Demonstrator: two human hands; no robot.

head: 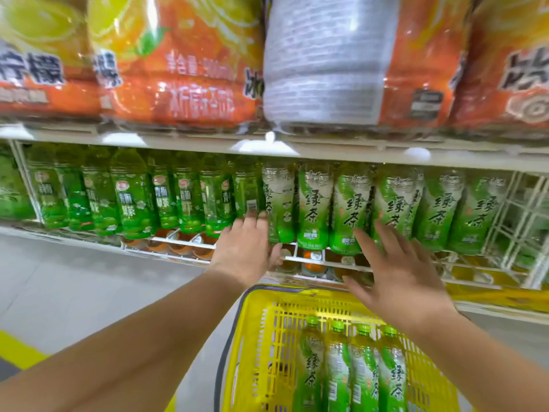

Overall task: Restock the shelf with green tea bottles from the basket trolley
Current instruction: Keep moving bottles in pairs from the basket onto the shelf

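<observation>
bright, even light | motion blur throughout | wide-angle edge bending

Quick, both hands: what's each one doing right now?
Left hand: open, fingers against the shelf bottles, holding nothing.
Right hand: open, fingers spread, holding nothing.

green tea bottles (338, 373) (four), lying in basket (267, 337)

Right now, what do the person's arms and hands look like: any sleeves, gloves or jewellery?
Both are bare. The left hand and right hand wear no gloves, and no ring, watch or wristband shows. The forearms are uncovered to the frame's edge, so no sleeve is in view. Blur hides finer marks.
</observation>
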